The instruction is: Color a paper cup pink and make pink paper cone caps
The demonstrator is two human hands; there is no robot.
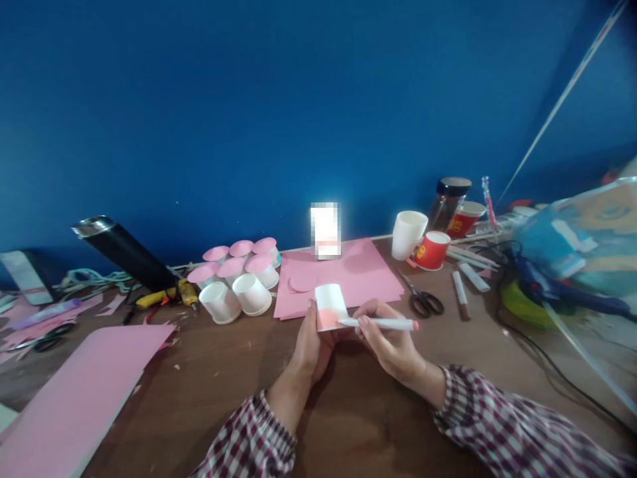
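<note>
My left hand is closed round a small white paper cup, whose lower part is coloured light pink. In my right hand is a white marker with a pink end cap, its tip touching the pink part of the cup. Just behind the cup lie sheets of pink paper with a pink paper disc on them. Left of the sheets stand several white cups, some topped with pink discs.
Black scissors, loose markers, a red cup and white cups are at the right. A black bottle, a yellow glue gun and pink sheets are at the left. Behind rises a blue wall.
</note>
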